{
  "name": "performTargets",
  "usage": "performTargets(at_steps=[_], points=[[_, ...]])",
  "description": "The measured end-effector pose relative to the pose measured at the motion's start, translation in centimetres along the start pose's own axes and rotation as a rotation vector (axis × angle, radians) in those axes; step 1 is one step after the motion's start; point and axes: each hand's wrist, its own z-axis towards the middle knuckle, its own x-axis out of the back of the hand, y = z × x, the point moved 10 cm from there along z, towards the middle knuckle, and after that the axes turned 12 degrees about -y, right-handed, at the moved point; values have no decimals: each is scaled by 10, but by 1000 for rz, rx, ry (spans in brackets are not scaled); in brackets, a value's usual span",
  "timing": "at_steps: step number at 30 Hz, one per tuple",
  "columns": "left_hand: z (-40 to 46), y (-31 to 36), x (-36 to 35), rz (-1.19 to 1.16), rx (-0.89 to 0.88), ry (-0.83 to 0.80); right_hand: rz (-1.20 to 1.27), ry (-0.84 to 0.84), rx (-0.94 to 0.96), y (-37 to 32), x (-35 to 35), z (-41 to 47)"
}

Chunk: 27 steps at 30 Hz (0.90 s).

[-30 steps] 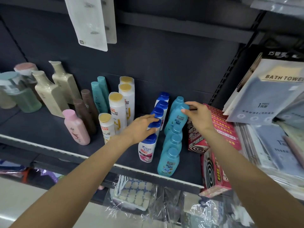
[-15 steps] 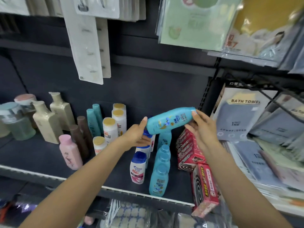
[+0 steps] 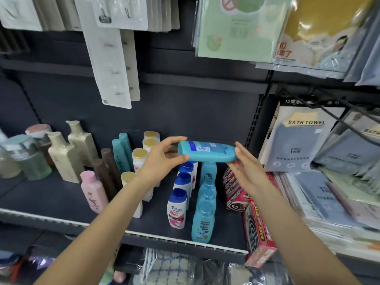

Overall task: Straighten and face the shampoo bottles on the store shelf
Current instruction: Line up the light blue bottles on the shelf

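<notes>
Both hands up off the dark grey store shelf (image 3: 61, 200), holding 1 teal plastic shampoo bottle (image 3: 206, 151) sideways in the air, barcode side toward the camera. Left hand (image 3: 162, 161) grips its left end: thumb curled under the bottle's lower edge, index finger arched over the top. Right hand (image 3: 247, 171) takes the right end, fingers (image 3: 239, 150) bent round the tip of the bottle, palm below it. So both sets of fingers are grasping the same bottle, neither released. Directly below the fingers, a row of upright teal bottles (image 3: 203, 219) runs front to back on the shelf, the front one near the shelf lip. Just left of that row, under the left fingers, a row of white bottles with blue caps (image 3: 177, 208), front label pink and facing out. Further left of the left fingers: white bottles with gold caps (image 3: 139, 159), tall teal tubes (image 3: 119, 153), brown bottles (image 3: 104, 175), 1 pink bottle (image 3: 93, 192), beige square-shouldered bottles (image 3: 65, 157). Right of the right fingers: red mosquito-coil boxes (image 3: 257, 229), 1 tipped over the shelf lip, and bath towel packs (image 3: 296, 138).
</notes>
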Motion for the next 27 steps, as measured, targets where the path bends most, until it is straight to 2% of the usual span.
performTargets(at_steps=[8,10,12,16,21,24,27], points=[[-21,40,-5,373,-261,-17,12,-97,14,1,-8,-3],[-24,44,-6,402,-296,-9,27,-101,11,2,-9,-3],[-23,42,-3,329,-283,5,33,-105,14,3,-11,-3],[-16,18,9,23,-162,44,10,-73,-6,4,-9,-3],[-13,-13,21,-85,-51,128,-60,-50,-56,7,-8,-3],[-9,-32,22,-201,39,185,-80,-102,-30,5,-14,-2],[-6,-54,12,-421,163,143,-63,-126,17,3,-16,0]])
